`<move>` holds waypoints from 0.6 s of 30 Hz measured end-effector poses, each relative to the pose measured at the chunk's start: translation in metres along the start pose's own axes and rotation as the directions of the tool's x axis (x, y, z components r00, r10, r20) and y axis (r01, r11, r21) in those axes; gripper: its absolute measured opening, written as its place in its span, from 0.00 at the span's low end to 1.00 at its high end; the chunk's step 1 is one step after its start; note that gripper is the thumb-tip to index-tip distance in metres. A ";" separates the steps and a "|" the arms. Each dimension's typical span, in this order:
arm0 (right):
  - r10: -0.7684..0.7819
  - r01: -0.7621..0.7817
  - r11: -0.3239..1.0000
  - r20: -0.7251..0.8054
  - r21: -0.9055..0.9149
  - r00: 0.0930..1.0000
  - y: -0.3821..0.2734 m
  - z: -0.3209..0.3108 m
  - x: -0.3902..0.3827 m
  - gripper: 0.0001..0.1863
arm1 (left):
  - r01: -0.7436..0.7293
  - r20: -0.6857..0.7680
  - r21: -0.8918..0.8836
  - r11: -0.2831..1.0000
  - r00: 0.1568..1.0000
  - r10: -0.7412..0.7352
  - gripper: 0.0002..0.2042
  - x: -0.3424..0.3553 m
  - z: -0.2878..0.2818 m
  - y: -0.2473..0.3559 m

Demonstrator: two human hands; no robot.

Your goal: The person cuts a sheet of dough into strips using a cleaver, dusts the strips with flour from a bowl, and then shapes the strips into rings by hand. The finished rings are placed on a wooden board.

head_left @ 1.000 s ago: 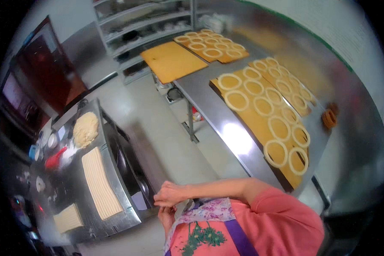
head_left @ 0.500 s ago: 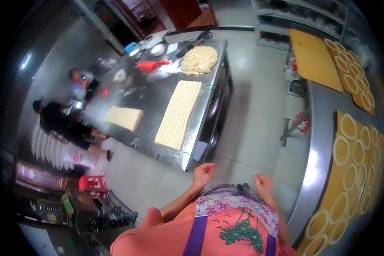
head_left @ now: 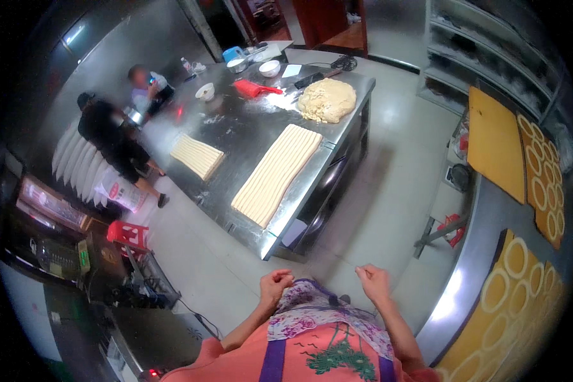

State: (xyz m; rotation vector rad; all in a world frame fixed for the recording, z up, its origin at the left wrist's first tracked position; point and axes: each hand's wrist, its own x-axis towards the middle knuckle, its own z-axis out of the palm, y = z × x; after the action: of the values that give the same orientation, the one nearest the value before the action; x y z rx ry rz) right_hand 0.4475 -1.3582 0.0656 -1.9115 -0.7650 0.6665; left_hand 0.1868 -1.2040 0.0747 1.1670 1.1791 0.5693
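My left hand point(head_left: 275, 284) hangs in front of the flowered apron point(head_left: 293, 302), its fingers curled in and nothing seen in them. Likewise curled and without anything visible in it, my right hand point(head_left: 373, 282) is held out over the floor. Ahead of both stands a steel worktable point(head_left: 226, 181), touched by neither hand. Nearest on it lies a long slab of pale dough strips point(head_left: 279, 172) side by side. A shorter bundle of strips point(head_left: 197, 156) rests to its left, and a big lump of dough point(head_left: 328, 100) sits at the far right corner.
A red scoop point(head_left: 254, 88), flour and bowls point(head_left: 269, 68) occupy the table's far end. Along the right runs a steel counter point(head_left: 455, 299) with yellow boards point(head_left: 496, 146), several bearing dough rings point(head_left: 516, 254). Two people point(head_left: 105, 130) are beyond the table. A red stool point(head_left: 128, 234) stands left.
The view has turned, and the table and floor sit differently in it. Both hands have shifted slightly, still curled; the right one now reaches a little further forward.
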 end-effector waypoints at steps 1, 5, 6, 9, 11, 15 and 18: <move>-0.001 0.001 1.000 0.029 0.004 1.000 -0.008 0.003 0.015 0.15 | 0.023 -0.032 -0.015 1.000 0.999 -0.023 0.13 0.003 -0.003 0.003; -0.104 0.102 0.994 0.050 0.032 0.993 -0.052 0.022 0.086 0.17 | -0.037 -0.158 -0.028 0.999 0.987 0.032 0.13 0.036 -0.015 0.000; -0.144 0.141 0.989 0.056 0.054 0.988 -0.061 0.028 0.111 0.17 | -0.040 -0.178 -0.043 0.998 0.983 0.032 0.12 0.049 -0.012 0.003; -0.211 0.201 0.973 0.089 0.110 0.974 -0.083 0.045 0.185 0.18 | -0.093 -0.236 -0.059 0.994 0.969 0.076 0.12 0.100 -0.008 0.004; -0.229 0.219 0.971 0.108 0.098 0.967 -0.100 0.051 0.234 0.19 | -0.111 -0.241 -0.061 0.992 0.966 0.093 0.11 0.134 0.005 0.018; -0.233 0.225 0.971 0.121 0.080 0.965 -0.148 0.060 0.331 0.20 | -0.082 -0.285 -0.172 0.982 0.958 0.031 0.11 0.188 0.029 0.070; -0.067 0.051 0.995 0.203 0.084 0.977 -0.192 0.066 0.413 0.19 | -0.130 -0.337 -0.127 0.983 0.938 0.081 0.13 0.230 0.030 0.091</move>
State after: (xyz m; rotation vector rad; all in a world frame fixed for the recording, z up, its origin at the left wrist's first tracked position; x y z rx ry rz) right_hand 0.6270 -0.9448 0.1571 -1.7599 -0.9086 0.8543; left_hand 0.3120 -0.9894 0.0625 1.0365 1.3367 0.9483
